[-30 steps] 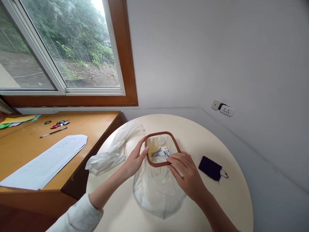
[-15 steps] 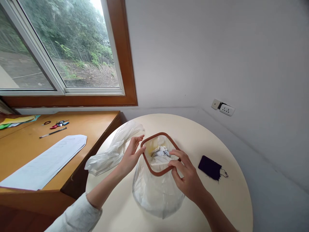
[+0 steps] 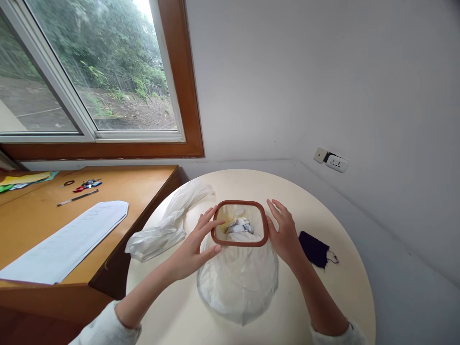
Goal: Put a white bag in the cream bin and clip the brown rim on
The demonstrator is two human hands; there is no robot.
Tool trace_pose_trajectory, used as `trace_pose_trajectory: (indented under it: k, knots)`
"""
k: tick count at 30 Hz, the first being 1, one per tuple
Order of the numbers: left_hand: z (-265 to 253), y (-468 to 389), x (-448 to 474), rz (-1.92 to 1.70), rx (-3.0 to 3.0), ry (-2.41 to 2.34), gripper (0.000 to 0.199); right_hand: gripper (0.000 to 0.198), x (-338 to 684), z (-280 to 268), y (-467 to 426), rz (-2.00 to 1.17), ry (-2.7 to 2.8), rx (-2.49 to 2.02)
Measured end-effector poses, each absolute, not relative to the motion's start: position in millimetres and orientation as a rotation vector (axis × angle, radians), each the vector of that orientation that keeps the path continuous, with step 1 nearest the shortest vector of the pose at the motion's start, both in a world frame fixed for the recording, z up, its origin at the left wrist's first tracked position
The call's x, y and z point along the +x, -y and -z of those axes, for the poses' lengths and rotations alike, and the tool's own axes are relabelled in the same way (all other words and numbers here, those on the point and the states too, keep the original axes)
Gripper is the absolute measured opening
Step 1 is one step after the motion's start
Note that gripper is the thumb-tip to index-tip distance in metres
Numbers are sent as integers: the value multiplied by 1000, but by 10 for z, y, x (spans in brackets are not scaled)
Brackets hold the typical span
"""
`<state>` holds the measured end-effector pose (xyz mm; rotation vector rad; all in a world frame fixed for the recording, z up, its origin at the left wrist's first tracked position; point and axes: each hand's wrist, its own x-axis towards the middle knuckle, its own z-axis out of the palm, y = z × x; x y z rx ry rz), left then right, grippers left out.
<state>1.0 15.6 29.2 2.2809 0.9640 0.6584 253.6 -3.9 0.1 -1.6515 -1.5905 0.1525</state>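
Note:
A small trash bin (image 3: 237, 282) stands on the round table, with a whitish plastic bag lining it and hanging over its outside. Around its mouth sits a brown rim ring (image 3: 240, 243), rectangular with rounded corners. Crumpled paper (image 3: 240, 225) lies inside. My left hand (image 3: 196, 244) is open at the rim's left side, its fingers spread and one fingertip over the opening. My right hand (image 3: 283, 232) is open too, fingers stretched upward, its thumb side against the rim's right edge. Neither hand grips anything.
Left of the bin lies a crumpled plastic bag (image 3: 165, 230) on the round table (image 3: 247, 179). A dark cloth pouch (image 3: 314, 249) with a cord lies right. The wooden desk (image 3: 143, 191) holds papers (image 3: 72, 239), a pen (image 3: 77, 197) and keys (image 3: 86, 186). A wall socket (image 3: 337, 163) is behind.
The brown rim ring has turned from askew to squared with the bin's mouth. My right hand has let go of it and moved to its right side; my left fingers have spread.

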Motion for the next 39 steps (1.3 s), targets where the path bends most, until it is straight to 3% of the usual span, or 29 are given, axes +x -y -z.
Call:
trace_pose_trajectory:
  k: [8,16,25,39]
  knots:
    - [-234,-85,77,-676,2277,-1071,40,48,2544,12,67,-230,1493,-1616]
    - [-110,191,380,-914,2126,-1234,39,47,2343,37,308,-558,1443,-1358]
    - [-93,292,489,-900,2028,-1286,46,47,2289,44,199,-571,1384,-1331]
    - [-85,272,462,-939,2072,-1230,40,44,2273,87,192,-521,1377,-1313]
